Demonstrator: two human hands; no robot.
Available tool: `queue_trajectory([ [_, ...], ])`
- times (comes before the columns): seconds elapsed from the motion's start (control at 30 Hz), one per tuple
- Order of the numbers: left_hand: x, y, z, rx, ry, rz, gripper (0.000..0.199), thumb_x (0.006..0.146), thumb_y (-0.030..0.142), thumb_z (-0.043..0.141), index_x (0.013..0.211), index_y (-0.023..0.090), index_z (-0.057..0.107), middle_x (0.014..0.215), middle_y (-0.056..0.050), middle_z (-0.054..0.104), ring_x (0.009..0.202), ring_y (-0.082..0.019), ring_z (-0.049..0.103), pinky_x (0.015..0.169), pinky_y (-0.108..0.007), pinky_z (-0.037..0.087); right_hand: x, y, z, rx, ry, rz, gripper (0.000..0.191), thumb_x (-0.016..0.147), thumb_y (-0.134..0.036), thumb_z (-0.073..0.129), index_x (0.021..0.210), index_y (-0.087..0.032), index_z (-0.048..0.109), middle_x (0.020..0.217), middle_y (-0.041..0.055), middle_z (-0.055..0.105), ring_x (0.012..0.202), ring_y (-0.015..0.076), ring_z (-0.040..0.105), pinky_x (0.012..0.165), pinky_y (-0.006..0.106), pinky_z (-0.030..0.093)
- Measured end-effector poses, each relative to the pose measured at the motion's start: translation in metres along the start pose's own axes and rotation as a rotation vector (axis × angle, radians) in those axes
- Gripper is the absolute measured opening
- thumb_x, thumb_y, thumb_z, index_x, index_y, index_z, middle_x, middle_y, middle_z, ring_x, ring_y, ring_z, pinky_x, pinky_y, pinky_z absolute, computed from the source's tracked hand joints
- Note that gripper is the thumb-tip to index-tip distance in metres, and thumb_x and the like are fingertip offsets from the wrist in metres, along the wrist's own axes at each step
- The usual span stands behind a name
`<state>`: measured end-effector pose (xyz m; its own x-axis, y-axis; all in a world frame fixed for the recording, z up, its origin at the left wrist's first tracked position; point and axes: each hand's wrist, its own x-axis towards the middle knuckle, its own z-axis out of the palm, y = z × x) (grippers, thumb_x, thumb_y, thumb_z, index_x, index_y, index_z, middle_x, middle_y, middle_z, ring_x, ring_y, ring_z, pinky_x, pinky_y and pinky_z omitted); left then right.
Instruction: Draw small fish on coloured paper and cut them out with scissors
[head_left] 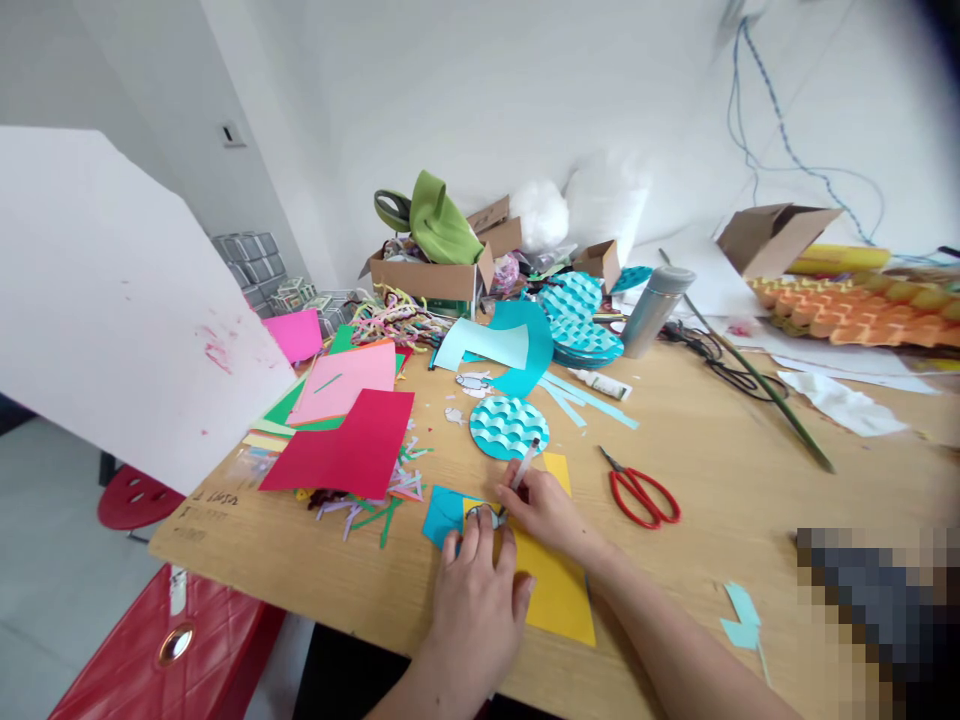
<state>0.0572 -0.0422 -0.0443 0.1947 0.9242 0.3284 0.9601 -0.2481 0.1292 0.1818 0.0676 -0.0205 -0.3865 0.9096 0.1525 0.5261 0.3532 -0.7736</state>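
Observation:
My left hand (pixel 478 590) lies with its fingers stretched out, pressing a small white paper cutout (pixel 486 514) onto a yellow sheet (pixel 564 590). A piece of blue paper (pixel 444 514) sits beside those fingertips. In my right hand (pixel 546 508) is a slim pen (pixel 528 462), its lower end down by the cutout's edge. Just beyond my hands rests a round disc (pixel 508 428) with wavy teal and pale strips. Two little fish-like cutouts (pixel 474 383) are near it. Red-handled scissors (pixel 642 496) lie right of my right hand.
Red paper (pixel 349 450) and scraps lie left. Behind are teal sheets (pixel 525 345), a glue bottle (pixel 602 384), a metal flask (pixel 658 312) and a cardboard box (pixel 424 282). A green stick (pixel 757 375) slants across the right. A red stool (pixel 161 650) stands below the table edge.

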Motion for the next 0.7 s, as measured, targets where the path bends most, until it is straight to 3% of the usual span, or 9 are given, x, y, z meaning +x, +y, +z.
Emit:
queue_trajectory([
  [0.7,0.0029,0.0004,-0.0015,0.046,-0.013,0.018,0.041,0.096,0.030,0.046,0.134,0.016,0.054,0.133,-0.012,0.057,0.122,-0.029,0.049,0.097,-0.048,0.042,0.0026,0.0033,0.0009,-0.011,0.005,0.009,0.024,0.083,-0.030,0.048,0.061,-0.021,0.044,0.050,-0.0051,0.044,0.045,0.0091,0.040,0.045,0.022,0.029],
])
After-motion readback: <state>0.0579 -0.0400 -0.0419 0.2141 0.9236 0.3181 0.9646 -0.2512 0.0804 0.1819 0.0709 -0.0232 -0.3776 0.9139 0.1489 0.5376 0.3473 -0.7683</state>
